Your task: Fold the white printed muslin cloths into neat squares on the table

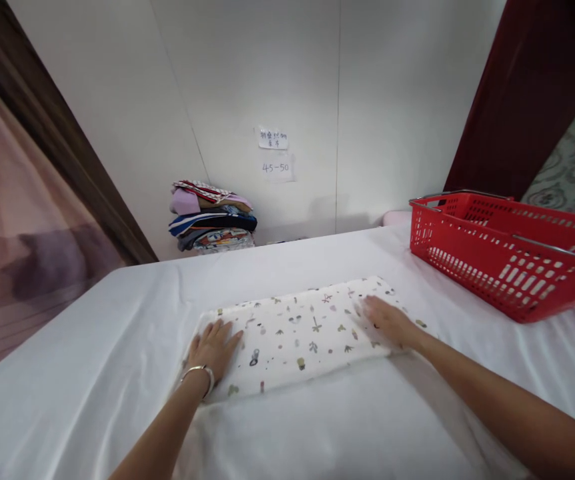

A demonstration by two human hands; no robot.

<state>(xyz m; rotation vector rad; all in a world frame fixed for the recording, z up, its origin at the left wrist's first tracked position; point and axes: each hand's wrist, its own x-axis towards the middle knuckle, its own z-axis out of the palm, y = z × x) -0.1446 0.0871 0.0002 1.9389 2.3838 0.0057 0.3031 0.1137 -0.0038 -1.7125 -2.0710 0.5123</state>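
A white cloth with small printed plants and shapes [297,333] lies flat on the table, folded into a long rectangle. My left hand [213,352], with a bracelet at the wrist, rests on its left end, fingers spread. On the right part of the cloth lies my right hand [387,321], its fingers stretched out and blurred by motion. Neither hand grips the fabric.
A white sheet [92,360] with wrinkles covers the table. The red plastic basket [487,260] stands at the right. Beyond the far edge is a stack of folded clothes [212,220]. Paper notes [275,157] hang on the wall; a pink curtain [27,253] hangs at the left.
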